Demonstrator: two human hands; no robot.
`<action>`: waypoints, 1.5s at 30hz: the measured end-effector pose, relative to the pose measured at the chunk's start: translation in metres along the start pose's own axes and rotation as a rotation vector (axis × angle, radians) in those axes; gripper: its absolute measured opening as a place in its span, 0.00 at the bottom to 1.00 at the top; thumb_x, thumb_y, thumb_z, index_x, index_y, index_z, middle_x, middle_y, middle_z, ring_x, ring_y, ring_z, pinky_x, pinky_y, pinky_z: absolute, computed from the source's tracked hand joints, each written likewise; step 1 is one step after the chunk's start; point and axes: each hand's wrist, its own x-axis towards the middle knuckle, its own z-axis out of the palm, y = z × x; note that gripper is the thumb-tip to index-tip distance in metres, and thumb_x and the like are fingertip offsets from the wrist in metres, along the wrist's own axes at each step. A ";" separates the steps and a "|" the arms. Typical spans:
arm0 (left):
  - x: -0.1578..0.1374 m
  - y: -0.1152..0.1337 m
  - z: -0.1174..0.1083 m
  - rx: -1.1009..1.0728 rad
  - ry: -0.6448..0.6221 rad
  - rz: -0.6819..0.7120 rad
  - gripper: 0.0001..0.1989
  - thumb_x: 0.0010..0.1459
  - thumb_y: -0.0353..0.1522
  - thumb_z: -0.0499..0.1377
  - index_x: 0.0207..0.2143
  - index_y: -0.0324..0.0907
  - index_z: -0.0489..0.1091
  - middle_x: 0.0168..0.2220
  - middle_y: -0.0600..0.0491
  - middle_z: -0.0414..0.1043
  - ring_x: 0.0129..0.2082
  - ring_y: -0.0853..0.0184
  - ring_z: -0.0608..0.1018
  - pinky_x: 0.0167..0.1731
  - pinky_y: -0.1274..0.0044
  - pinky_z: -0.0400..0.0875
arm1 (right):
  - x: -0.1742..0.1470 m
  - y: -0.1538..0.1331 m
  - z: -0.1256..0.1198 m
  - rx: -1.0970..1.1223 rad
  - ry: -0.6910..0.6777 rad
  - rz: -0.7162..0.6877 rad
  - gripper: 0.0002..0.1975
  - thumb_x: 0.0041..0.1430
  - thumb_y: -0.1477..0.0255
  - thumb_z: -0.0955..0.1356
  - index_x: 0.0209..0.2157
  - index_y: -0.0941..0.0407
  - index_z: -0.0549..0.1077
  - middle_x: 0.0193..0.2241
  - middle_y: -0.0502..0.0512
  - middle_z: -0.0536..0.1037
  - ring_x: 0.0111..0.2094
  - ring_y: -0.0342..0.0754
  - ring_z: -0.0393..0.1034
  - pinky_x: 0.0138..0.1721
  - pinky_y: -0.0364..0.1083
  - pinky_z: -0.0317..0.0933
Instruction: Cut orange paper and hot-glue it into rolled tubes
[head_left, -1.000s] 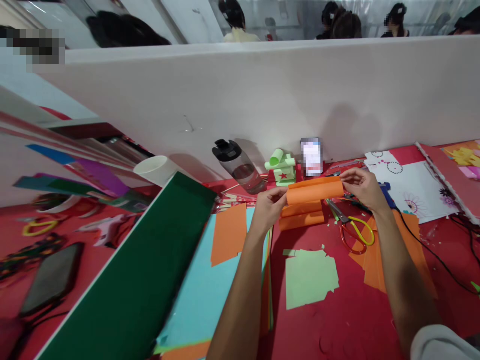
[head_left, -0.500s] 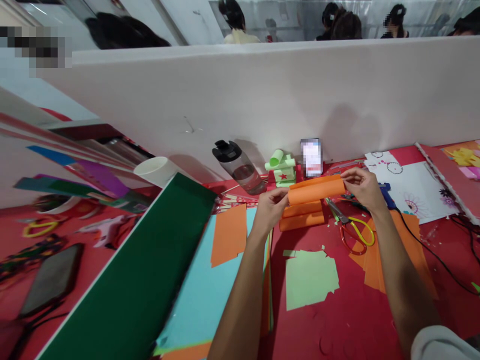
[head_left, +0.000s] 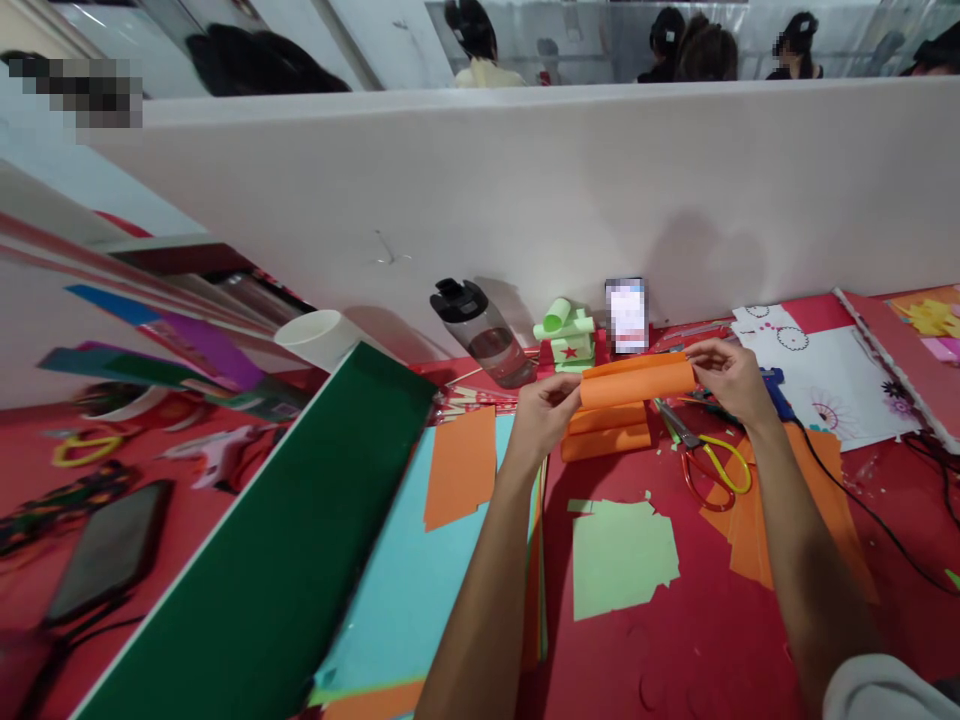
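Observation:
A curled strip of orange paper (head_left: 639, 382) is stretched between my hands above the red table. My left hand (head_left: 550, 408) pinches its left end, and my right hand (head_left: 726, 375) pinches the right end. Just below it lies another folded or rolled orange paper piece (head_left: 606, 440). Scissors (head_left: 705, 455) with red and yellow handles rest near my right wrist. Cut green paper (head_left: 625, 558) lies flat between my forearms. Behind the held paper stands a light green paper model (head_left: 566, 335) with a red star.
A water bottle (head_left: 484, 335) and a phone (head_left: 627, 316) stand against the white partition (head_left: 487, 190). A dark green board (head_left: 285, 530) slants at left beside blue sheets (head_left: 405, 590). A blue glue gun (head_left: 776, 392) with a cord and orange sheets (head_left: 814, 510) lie at right.
The view has shifted slightly. Both hands keep the orange paper in about the same position, and nothing has been let go or picked up.

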 end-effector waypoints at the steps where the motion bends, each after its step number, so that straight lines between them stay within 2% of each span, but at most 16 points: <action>1: 0.000 -0.001 0.000 -0.013 0.010 0.011 0.14 0.48 0.39 0.71 0.33 0.39 0.81 0.27 0.51 0.80 0.28 0.66 0.79 0.31 0.78 0.74 | 0.000 0.001 0.000 0.000 0.007 -0.019 0.10 0.52 0.68 0.75 0.37 0.54 0.80 0.35 0.55 0.85 0.38 0.50 0.80 0.42 0.49 0.75; 6: -0.003 -0.005 -0.002 -0.018 0.029 0.111 0.22 0.53 0.35 0.69 0.51 0.41 0.78 0.30 0.52 0.81 0.31 0.66 0.82 0.33 0.78 0.75 | -0.003 0.002 0.002 -0.025 0.057 -0.125 0.07 0.56 0.69 0.74 0.39 0.54 0.81 0.36 0.54 0.85 0.39 0.50 0.81 0.43 0.49 0.75; 11: -0.006 -0.002 -0.003 0.083 0.037 0.167 0.22 0.56 0.34 0.67 0.54 0.42 0.75 0.33 0.51 0.83 0.36 0.64 0.84 0.40 0.75 0.77 | -0.004 0.002 0.003 -0.090 0.114 -0.181 0.07 0.58 0.70 0.73 0.39 0.53 0.81 0.36 0.53 0.85 0.38 0.49 0.81 0.44 0.49 0.75; 14: -0.006 -0.002 -0.003 0.130 0.027 0.157 0.21 0.57 0.33 0.65 0.53 0.41 0.75 0.34 0.50 0.84 0.39 0.62 0.85 0.40 0.75 0.77 | -0.004 0.003 0.001 -0.097 0.103 -0.178 0.08 0.57 0.70 0.74 0.40 0.53 0.82 0.37 0.53 0.85 0.39 0.50 0.81 0.44 0.49 0.75; 22: -0.005 -0.007 -0.003 0.156 0.038 0.124 0.18 0.55 0.34 0.64 0.48 0.41 0.78 0.34 0.49 0.84 0.34 0.63 0.85 0.37 0.76 0.78 | -0.004 0.011 -0.003 -0.122 0.011 -0.145 0.13 0.58 0.72 0.73 0.46 0.52 0.81 0.40 0.54 0.85 0.42 0.50 0.81 0.47 0.49 0.75; 26: -0.002 -0.010 -0.003 0.146 0.037 0.100 0.13 0.53 0.36 0.65 0.40 0.40 0.79 0.33 0.49 0.84 0.33 0.63 0.84 0.37 0.75 0.77 | -0.005 0.007 -0.002 -0.176 0.034 -0.177 0.12 0.58 0.72 0.72 0.45 0.52 0.81 0.39 0.53 0.85 0.41 0.50 0.82 0.46 0.49 0.75; 33: 0.002 -0.005 0.000 0.124 0.000 0.052 0.08 0.52 0.36 0.65 0.30 0.40 0.77 0.26 0.54 0.77 0.27 0.68 0.77 0.29 0.79 0.70 | -0.007 0.001 0.002 -0.285 0.072 -0.241 0.08 0.61 0.70 0.71 0.41 0.52 0.82 0.40 0.53 0.86 0.40 0.50 0.81 0.46 0.50 0.74; 38: 0.001 -0.002 0.004 0.023 0.005 0.055 0.08 0.52 0.36 0.65 0.31 0.40 0.76 0.27 0.55 0.76 0.28 0.68 0.76 0.30 0.79 0.71 | -0.007 0.001 0.003 -0.281 0.071 -0.235 0.07 0.61 0.69 0.71 0.41 0.52 0.81 0.40 0.53 0.85 0.40 0.50 0.81 0.46 0.51 0.74; 45: 0.000 -0.001 0.008 0.002 0.053 0.036 0.10 0.52 0.37 0.67 0.32 0.40 0.76 0.29 0.53 0.79 0.31 0.66 0.80 0.35 0.76 0.75 | -0.007 0.003 0.001 -0.232 0.053 -0.232 0.08 0.60 0.71 0.71 0.42 0.52 0.81 0.39 0.53 0.85 0.39 0.49 0.81 0.45 0.49 0.74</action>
